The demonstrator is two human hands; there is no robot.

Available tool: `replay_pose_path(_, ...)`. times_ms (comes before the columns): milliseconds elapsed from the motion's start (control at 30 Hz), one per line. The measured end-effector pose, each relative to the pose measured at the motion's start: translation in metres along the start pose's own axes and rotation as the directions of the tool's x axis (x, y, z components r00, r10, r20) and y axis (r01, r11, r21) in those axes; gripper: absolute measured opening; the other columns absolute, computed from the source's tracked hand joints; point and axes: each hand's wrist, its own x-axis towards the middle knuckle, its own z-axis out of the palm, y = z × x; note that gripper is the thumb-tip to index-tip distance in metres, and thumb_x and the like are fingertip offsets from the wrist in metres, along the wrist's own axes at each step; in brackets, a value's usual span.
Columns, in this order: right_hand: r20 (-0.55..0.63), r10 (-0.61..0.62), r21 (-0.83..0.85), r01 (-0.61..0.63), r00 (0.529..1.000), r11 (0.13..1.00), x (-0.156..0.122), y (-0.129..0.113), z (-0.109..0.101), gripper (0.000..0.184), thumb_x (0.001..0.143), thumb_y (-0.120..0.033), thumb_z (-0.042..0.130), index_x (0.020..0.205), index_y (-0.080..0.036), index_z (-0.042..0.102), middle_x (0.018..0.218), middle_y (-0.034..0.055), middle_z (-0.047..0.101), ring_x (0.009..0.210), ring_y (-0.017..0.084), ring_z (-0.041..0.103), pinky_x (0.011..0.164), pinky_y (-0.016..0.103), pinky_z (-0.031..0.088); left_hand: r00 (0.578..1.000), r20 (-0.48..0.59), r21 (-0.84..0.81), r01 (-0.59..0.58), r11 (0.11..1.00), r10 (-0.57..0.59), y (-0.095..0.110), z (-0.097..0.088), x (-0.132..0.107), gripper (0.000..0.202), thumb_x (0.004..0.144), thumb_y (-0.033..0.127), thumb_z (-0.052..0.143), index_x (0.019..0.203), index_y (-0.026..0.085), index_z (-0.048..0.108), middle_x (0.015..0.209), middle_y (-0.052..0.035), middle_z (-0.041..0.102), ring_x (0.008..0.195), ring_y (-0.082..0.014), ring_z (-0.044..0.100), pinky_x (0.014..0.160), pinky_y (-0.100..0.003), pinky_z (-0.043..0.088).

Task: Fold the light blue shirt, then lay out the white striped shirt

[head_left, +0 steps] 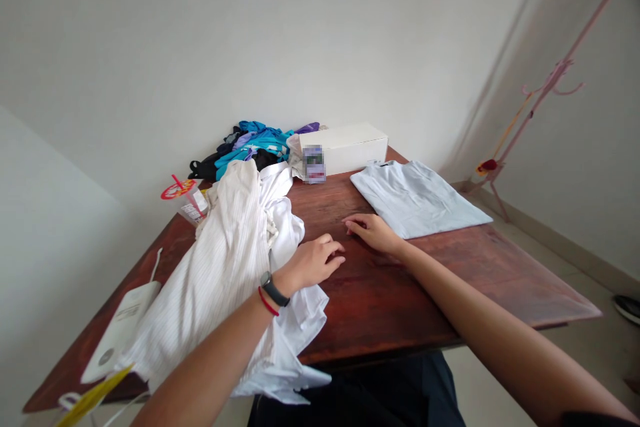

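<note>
My left hand (315,259) hovers over or rests by the table's middle, beside a heap of white striped clothing (220,260). Its fingers are loosely bent and apart, with nothing in them. A dark watch (275,288) and a red cord circle that wrist. To the right, my right hand (374,232) is near the left edge of a light blue folded T-shirt (420,197). Those fingers point left, loosely curved, and no object shows in them. Whether either hand touches the wood is hard to tell.
On the brown wooden table (370,307) stand a white box (350,143), a pile of blue and dark clothes (255,147) and a plastic cup (189,200) with a red straw. A white flat device (123,330) lies at left. A pink coat stand (540,97) is at right.
</note>
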Motion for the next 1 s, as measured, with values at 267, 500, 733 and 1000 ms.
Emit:
replay_pose_path(267,0.039,0.025,0.029,-0.026,0.999,0.999,-0.001,0.001,-0.002,0.035,0.096,-0.042,0.055,0.108,-0.018,0.077,0.082,0.005,0.078,0.08,0.023,0.071,0.078,0.033,0.053,1.0,-0.019,-0.002,0.0,1.0,0.0,-0.003,0.006,0.001,0.029,0.102,0.038,0.055,0.121,0.023,0.072,0.112,-0.0064,0.066,0.091,-0.0218,0.069,0.086,-0.031,0.052)
replay_pose_path(500,0.067,0.026,0.013,-0.027,0.997,1.0,-0.003,-0.001,-0.002,0.036,0.097,-0.042,0.054,0.112,-0.017,0.075,0.085,0.0053,0.077,0.083,0.022,0.071,0.08,0.033,0.053,0.999,-0.051,-0.047,-0.017,0.999,0.015,-0.005,0.008,0.002,0.028,0.101,0.037,0.056,0.119,0.024,0.074,0.112,-0.0069,0.067,0.093,-0.0227,0.069,0.087,-0.031,0.051)
replay_pose_path(733,0.081,0.031,0.009,-0.032,0.996,0.999,-0.004,-0.001,-0.002,0.036,0.098,-0.042,0.054,0.114,-0.017,0.074,0.087,0.0056,0.077,0.084,0.022,0.072,0.08,0.033,0.054,0.997,-0.075,-0.125,-0.013,0.992,0.004,-0.009,0.012,0.002,0.026,0.099,0.036,0.06,0.115,0.023,0.076,0.106,-0.0068,0.067,0.089,-0.0221,0.068,0.087,-0.031,0.05)
replay_pose_path(1000,0.088,0.033,0.045,-0.037,0.996,0.998,-0.003,0.0,-0.003,0.038,0.098,-0.045,0.054,0.114,-0.016,0.073,0.084,0.0059,0.077,0.083,0.021,0.072,0.082,0.033,0.054,0.995,-0.078,-0.144,-0.077,0.987,0.066,-0.016,-0.015,0.001,0.024,0.097,0.031,0.06,0.113,0.023,0.075,0.108,-0.0057,0.072,0.095,-0.0224,0.069,0.089,-0.03,0.049)
